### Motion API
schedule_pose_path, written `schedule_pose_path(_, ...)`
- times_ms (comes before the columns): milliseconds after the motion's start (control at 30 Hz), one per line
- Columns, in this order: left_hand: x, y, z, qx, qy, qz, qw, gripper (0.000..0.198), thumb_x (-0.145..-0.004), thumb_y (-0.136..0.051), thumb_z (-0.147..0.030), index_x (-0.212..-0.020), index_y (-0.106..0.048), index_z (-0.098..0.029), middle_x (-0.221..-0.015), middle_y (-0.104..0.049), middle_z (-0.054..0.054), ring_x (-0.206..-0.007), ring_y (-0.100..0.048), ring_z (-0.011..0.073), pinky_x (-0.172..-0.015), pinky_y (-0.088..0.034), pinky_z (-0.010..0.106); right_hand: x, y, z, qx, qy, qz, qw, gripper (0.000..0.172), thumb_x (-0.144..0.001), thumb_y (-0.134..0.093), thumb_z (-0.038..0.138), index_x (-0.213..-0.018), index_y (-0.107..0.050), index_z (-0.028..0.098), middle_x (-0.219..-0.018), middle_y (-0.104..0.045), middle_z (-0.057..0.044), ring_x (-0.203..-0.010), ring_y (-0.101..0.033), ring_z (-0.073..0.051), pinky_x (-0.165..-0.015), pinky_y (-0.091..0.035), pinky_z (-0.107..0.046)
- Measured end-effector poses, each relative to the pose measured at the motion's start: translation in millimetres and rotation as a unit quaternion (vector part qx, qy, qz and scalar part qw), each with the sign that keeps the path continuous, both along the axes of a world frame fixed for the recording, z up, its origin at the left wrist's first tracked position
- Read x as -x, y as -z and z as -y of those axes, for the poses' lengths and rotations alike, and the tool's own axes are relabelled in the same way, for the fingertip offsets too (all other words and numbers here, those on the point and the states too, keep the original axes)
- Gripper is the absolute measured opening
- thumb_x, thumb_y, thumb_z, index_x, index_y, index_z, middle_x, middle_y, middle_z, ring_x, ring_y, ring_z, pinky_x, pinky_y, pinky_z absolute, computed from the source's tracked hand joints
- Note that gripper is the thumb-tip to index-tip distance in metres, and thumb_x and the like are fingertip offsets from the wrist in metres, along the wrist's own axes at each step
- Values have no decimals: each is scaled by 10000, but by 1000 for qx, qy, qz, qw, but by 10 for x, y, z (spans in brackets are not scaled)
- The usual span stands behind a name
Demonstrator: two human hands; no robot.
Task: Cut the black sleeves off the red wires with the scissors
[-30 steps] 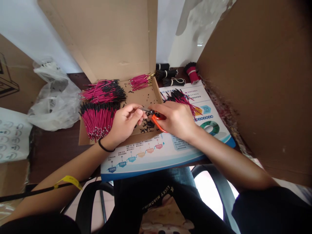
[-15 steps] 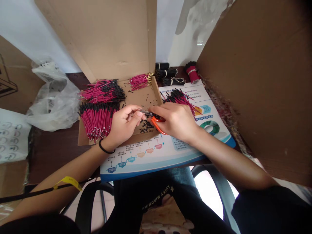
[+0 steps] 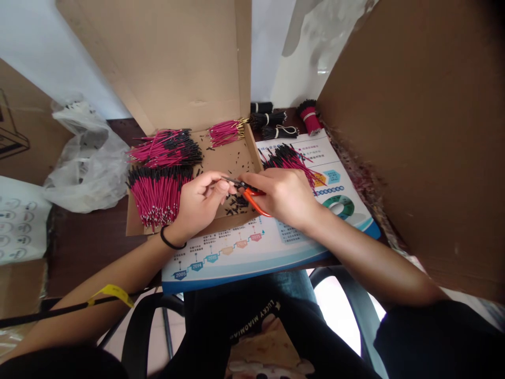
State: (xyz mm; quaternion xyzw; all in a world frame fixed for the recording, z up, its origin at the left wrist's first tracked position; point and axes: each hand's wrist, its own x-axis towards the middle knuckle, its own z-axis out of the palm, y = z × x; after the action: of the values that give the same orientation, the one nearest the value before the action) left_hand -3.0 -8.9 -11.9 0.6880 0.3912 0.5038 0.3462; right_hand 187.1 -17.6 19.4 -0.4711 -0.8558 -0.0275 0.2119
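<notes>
My right hand [image 3: 286,196] is closed on small orange-handled cutters [image 3: 252,197], whose dark jaws point left over a flat cardboard box [image 3: 221,158]. My left hand [image 3: 199,202] pinches something thin at the jaw tips; it is too small to make out. Black offcuts [image 3: 236,202] lie on the box floor under the tool. Pink wires with black ends lie in piles: one [image 3: 158,192] just left of my left hand, another [image 3: 168,147] behind it, a small bunch [image 3: 226,131] at the back. More loose wires [image 3: 290,158] lie on a printed sheet beyond my right hand.
The printed poster [image 3: 252,247] covers the dark table's front. Tied wire bundles [image 3: 276,123] and a red bundle [image 3: 310,116] sit at the back. A crumpled plastic bag [image 3: 84,158] lies left. A big cardboard panel [image 3: 426,131] stands at the right, the box's raised lid [image 3: 177,63] behind.
Both hands stayed over the box; the cutters and my left fingertips shifted slightly left. Nothing was picked up or let go.
</notes>
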Motion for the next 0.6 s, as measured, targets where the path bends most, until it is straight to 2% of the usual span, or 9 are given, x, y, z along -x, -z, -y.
schedule_pose_path(167,-27,-31,-6,16,20,28,999,202,-889,-570,-339,-810,-608,-157,-680,-677,29,-470,-526,56,-436,-441,180,-19,-24,2,-27,8,-34,999,278,-903,-486,322,-1062,-695,231,-756,-711,-15,-661,-604,-136,-548,-330,-270)
schedule_pose_path(267,-32,-19,-8,21,19,46,999,203,-884,-576,-357,-830,-597,-162,-682,-678,28,-458,-527,60,-424,-439,183,-21,-33,3,-24,6,-56,998,289,-899,-498,345,-1072,-694,221,-809,-725,-23,-716,-617,-148,-599,-371,-270)
schedule_pose_path(600,-19,-8,-16,7,9,35,999,184,-871,-594,-351,-849,-571,-170,-676,-685,22,-434,-526,60,-406,-429,182,24,-14,17,-9,-11,-66,998,314,-922,-469,407,-998,-716,228,-757,-707,-18,-671,-604,-130,-554,-340,-269)
